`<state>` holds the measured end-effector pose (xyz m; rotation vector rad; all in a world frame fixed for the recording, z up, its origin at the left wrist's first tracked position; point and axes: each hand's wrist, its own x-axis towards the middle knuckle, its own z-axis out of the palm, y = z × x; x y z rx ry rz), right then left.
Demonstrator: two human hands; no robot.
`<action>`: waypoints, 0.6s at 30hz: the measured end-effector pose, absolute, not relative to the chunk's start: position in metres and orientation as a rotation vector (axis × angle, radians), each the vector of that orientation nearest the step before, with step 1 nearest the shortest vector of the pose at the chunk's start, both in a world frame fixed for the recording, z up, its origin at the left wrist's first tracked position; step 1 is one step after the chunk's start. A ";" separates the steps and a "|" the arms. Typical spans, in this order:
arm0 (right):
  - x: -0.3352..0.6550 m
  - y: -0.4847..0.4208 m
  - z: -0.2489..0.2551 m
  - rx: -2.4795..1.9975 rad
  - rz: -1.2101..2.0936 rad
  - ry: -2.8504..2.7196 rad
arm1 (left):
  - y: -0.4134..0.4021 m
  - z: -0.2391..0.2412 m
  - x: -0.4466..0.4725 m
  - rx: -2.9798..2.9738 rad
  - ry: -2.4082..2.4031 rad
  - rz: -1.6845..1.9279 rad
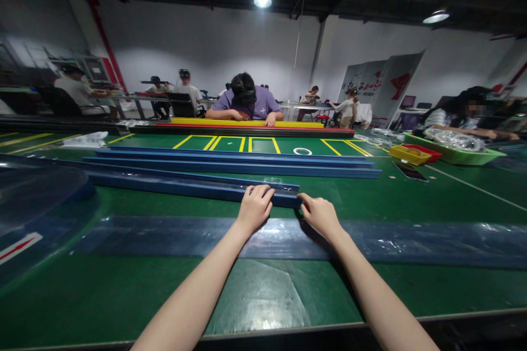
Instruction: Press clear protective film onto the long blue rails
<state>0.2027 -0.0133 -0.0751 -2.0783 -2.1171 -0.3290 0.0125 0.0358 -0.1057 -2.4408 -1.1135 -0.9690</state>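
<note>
A long blue channel-shaped profile lies at a slant on the green table, with shiny clear plastic along its trough. My left hand is closed over it near its right end, fingers curled across the top. At the very end of the profile, my right hand is closed, its curled fingers gripping the end edge; exactly what the fingertips pinch is hidden. Under both wrists a wide, clear bluish plastic strip stretches across the table. Behind the profile lie more blue profiles, side by side.
Yellow and dark red-edged profiles lie farther back, before a person in purple. To the right are a phone, a yellow tray and a green basin. A big clear plastic roll sits left. The table's front edge is near.
</note>
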 end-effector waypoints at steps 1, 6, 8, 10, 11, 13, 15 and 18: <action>0.201 -0.013 -0.076 -2.050 -0.318 -2.159 | 0.035 -0.105 0.012 -2.426 -1.111 -0.989; 0.196 -0.014 -0.078 -1.980 -0.283 -2.268 | 0.035 -0.105 0.013 -2.508 -1.017 -0.938; 0.196 -0.014 -0.077 -2.005 -0.308 -2.238 | 0.036 -0.106 0.014 -2.546 -1.007 -0.893; 0.197 -0.014 -0.076 -2.065 -0.349 -2.148 | 0.036 -0.106 0.014 -2.539 -1.047 -0.877; 0.198 -0.014 -0.076 -2.100 -0.365 -2.094 | 0.036 -0.106 0.014 -2.520 -1.081 -0.877; 0.200 -0.013 -0.075 -2.152 -0.375 -2.010 | 0.035 -0.105 0.014 -2.470 -1.156 -0.882; 0.201 -0.013 -0.074 -2.165 -0.369 -1.989 | 0.035 -0.105 0.013 -2.423 -1.211 -0.891; 0.201 -0.013 -0.075 -2.117 -0.350 -2.074 | 0.035 -0.105 0.013 -2.393 -1.222 -0.922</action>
